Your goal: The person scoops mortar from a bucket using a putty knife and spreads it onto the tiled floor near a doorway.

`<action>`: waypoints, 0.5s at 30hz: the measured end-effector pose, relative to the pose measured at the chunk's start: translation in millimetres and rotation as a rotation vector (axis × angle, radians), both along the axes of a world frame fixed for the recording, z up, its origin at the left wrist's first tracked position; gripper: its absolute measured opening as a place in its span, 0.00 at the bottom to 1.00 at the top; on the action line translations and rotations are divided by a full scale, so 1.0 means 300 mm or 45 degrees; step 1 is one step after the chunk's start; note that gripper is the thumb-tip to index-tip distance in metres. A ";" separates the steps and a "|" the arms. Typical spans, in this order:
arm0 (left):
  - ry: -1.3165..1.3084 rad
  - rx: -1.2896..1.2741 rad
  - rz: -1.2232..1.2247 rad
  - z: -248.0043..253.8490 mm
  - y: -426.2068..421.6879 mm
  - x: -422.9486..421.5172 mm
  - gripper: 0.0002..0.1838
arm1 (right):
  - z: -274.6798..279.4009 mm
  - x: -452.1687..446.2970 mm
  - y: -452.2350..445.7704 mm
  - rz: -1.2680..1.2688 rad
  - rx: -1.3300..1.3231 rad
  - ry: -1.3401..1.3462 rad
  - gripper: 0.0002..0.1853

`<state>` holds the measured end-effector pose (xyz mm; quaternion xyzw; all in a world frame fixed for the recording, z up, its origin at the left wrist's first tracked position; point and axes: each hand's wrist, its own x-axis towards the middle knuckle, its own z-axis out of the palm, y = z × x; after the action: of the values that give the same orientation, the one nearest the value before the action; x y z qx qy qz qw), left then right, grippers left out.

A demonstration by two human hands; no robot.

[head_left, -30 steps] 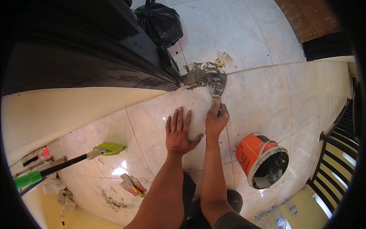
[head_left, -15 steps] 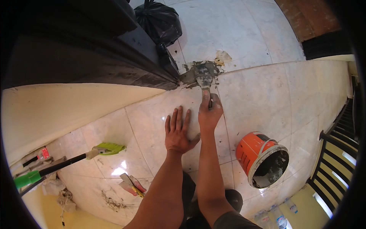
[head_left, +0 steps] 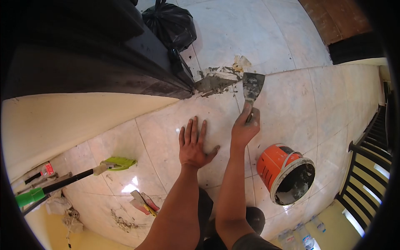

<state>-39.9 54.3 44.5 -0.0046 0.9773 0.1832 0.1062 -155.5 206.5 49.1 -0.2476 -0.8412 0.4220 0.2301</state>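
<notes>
Right hand grips a scraper, blade ahead, perhaps touching tile.

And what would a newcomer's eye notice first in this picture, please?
Probably the orange bucket, on the floor at lower right. Then perhaps the scraper in the right hand, near the grey patch, and the lime-green brush toward the left.

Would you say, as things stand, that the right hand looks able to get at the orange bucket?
Probably yes: open floor tile lies between the right hand and the orange bucket, though the scraper that hand holds would likely need setting down for a full grip.
</notes>
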 end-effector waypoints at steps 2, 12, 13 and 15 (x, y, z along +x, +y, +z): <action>-0.001 -0.010 -0.006 -0.002 0.002 0.004 0.62 | -0.033 -0.028 0.039 0.007 -0.072 -0.094 0.15; -0.033 -0.013 -0.008 0.012 0.002 -0.010 0.62 | -0.079 0.009 0.047 0.418 -0.124 -0.088 0.11; -0.049 -0.002 0.001 0.017 0.006 -0.006 0.62 | -0.072 0.009 0.054 0.418 -0.124 -0.087 0.11; -0.070 -0.004 0.012 0.016 -0.005 0.004 0.62 | -0.077 0.022 0.053 0.347 -0.237 -0.084 0.11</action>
<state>-38.7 52.8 49.3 -0.0142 0.9742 0.1821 0.1323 -148.9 222.6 25.9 -0.1650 -0.8314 0.5171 0.1189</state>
